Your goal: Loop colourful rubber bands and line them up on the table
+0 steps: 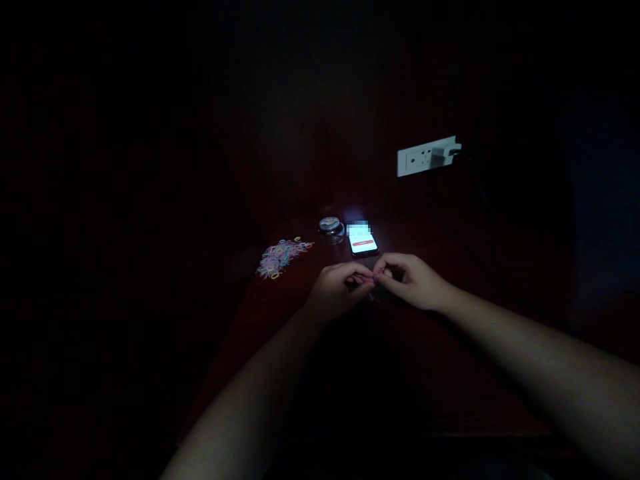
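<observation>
My left hand (336,288) and my right hand (413,280) meet over the dark red table, thumbs and fingers pinched together. Between the fingertips shows a tiny purplish bit of rubber band (374,276), mostly covered by the fingers. Just below, a few thin pale-purple bands (371,298) lie on the tabletop. Left of my hands is a loose pile of small coloured rubber bands (283,257), in pink, blue, purple and yellow.
A phone (363,245) with a lit screen lies just behind my hands. Beside it stands a small round clear jar (331,230) with a lid. A white wall socket (427,157) holds a plug at upper right. The table's left edge (220,353) falls into darkness.
</observation>
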`<state>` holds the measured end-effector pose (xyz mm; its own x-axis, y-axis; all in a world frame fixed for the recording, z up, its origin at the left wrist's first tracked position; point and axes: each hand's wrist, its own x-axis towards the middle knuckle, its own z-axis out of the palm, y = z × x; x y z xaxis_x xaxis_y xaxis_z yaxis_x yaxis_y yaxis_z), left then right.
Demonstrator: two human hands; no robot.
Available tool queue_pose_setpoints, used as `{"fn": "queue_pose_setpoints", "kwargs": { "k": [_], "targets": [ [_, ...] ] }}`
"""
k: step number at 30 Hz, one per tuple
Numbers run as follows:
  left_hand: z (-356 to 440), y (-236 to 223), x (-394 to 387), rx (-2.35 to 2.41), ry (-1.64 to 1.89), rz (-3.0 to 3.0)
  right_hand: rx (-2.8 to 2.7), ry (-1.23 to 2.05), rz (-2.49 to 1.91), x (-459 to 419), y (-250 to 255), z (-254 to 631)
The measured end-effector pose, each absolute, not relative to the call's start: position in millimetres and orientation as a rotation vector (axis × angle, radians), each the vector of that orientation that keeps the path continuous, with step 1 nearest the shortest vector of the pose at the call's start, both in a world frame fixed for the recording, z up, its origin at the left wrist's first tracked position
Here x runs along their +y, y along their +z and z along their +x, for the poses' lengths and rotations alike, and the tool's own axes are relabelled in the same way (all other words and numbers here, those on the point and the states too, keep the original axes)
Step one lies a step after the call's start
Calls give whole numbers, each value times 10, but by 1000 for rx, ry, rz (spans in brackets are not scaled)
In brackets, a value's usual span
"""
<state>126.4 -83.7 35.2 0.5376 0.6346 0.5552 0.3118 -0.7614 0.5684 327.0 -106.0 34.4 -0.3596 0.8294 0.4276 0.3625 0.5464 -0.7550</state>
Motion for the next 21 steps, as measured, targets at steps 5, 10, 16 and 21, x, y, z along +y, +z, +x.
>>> {"fn": "queue_pose_setpoints", "kwargs": {
  "k": [5,10,16,21],
  "targets": [
    [1265,328,-822,781,1086,2282,-1954,645,-983,-1029,324,3284],
    [1265,300,-798,835,1084,2264,-1969,540,-978,-1009,333,3314],
    [1264,301,-791,862,1078,2223,-1927,515,-999,-974,316,3336],
    [1276,339,-816,920,1075,2209,-1878,597,-995,-953,291,3334]
  ]
}}
